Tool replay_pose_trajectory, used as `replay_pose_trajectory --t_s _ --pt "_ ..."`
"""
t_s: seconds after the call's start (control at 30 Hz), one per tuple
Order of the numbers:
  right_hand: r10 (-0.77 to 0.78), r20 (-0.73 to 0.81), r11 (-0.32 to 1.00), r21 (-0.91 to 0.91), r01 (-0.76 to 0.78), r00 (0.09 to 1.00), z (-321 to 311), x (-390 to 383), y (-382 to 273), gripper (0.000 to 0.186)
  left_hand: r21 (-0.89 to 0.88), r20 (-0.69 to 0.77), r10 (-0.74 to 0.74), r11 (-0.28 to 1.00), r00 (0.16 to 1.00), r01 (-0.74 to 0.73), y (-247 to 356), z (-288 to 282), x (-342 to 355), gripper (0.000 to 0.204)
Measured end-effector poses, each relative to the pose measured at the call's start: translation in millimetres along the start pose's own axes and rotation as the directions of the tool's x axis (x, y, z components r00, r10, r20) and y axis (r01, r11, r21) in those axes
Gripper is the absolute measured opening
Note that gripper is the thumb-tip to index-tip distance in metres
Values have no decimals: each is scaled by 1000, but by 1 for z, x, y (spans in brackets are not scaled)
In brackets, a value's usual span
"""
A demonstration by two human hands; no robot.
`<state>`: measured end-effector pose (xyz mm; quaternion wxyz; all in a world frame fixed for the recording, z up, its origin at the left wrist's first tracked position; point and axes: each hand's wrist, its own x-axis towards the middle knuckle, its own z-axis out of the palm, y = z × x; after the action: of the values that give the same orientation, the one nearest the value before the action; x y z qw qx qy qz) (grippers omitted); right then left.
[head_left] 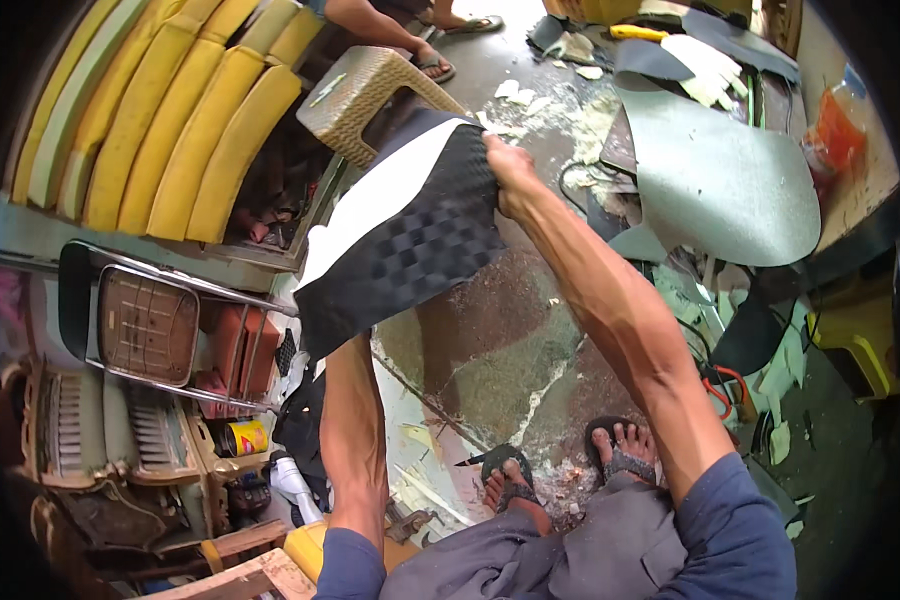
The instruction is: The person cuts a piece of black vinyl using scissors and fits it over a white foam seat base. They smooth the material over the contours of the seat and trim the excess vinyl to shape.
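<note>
A piece of black-and-white upholstery material with a checkered patch is held up in front of me, above the floor. My right hand is closed on its upper right edge. My left forearm rises behind the lower left part of the sheet, which hides most or all of my left hand. Whether those fingers grip the sheet cannot be made out. One broad white band runs along the sheet's upper left side, and black fills the rest.
Yellow foam pads line the upper left, beside a woven-look plastic stool. A metal-framed chair lies at left. Grey sheet material and scraps are on the right. Another person's foot shows beyond the stool.
</note>
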<state>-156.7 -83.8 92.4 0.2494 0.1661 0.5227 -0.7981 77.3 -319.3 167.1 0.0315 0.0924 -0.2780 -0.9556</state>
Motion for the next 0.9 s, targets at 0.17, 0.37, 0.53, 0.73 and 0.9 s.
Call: replay_pose_trajectory --t_s 0.17,0.37,0.53,0.73,0.9 --pt "61 -72 998 31 -59 995 11 14 0 45 -45 42 -24 999 999 26 6 5 -3 37" --pt "102 190 993 37 -111 976 -6 -11 -8 92 -89 46 -62 994 997 66 8 -5 0 34" --pt "101 -47 995 0 -101 994 33 -24 -26 37 -53 23 -84 995 996 85 35 3 -10 31" --pt "45 -78 997 -56 -49 996 45 -16 -47 38 -84 18 -157 984 987 158 33 7 11 28" --pt "27 -22 999 -22 -28 999 58 -22 -46 45 -91 -12 -168 982 986 166 43 6 -6 25"
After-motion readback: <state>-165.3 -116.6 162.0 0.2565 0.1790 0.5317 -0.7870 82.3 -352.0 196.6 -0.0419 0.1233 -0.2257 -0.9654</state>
